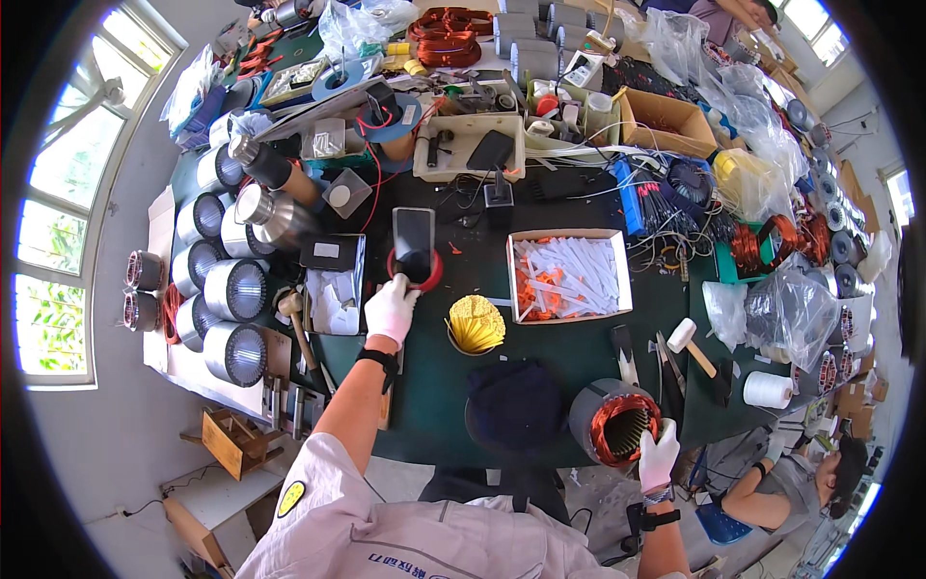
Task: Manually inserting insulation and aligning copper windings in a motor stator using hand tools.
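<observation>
My left hand (pixel 390 311), in a white glove, reaches forward with its fingers closed at the near edge of a red ring-shaped roll (pixel 431 280). A phone-like dark slab with a pale frame (pixel 414 232) stands upright at that roll. My right hand (pixel 659 457), also gloved, grips the right rim of a motor stator (pixel 617 425) near the table's front edge. Its copper windings and slotted bore face me. Between my hands sit a cup of yellow strips (pixel 476 324) and a dark cloth-like round thing (pixel 515 405).
An open box of white and orange strips (pixel 569 277) lies ahead. Several grey stator cores (pixel 234 355) line the left. A white mallet (pixel 692 345) and thread spool (pixel 768 390) lie right, near a plastic bag (pixel 791 304). A metal flask (pixel 275 214) stands left. Another person (pixel 786 487) sits at right.
</observation>
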Motion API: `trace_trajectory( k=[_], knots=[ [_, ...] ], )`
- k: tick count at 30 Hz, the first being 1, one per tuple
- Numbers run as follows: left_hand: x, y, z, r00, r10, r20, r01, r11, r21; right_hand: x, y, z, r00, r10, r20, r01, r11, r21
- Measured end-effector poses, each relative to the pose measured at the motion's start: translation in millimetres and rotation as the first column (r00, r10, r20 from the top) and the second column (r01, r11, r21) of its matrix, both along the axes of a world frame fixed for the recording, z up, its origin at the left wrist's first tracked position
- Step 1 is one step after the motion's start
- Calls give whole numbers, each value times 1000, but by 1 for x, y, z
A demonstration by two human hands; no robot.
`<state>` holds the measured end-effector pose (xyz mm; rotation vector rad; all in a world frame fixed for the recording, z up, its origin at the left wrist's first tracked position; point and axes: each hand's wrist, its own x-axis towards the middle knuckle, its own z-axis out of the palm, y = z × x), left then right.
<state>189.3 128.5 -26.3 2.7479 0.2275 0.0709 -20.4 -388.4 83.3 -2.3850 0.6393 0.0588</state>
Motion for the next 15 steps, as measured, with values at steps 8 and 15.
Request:
trace_trajectory(
  k=[8,15],
  knots=[
    [17,20,1,997,65,-28,-66,997,-44,1,1,-1,1000,0,5,0,1000,17],
    [36,17,-2,995,95,-2,-95,991,-97,1,1,2,1000,-22,-17,22,999,39]
  ],
)
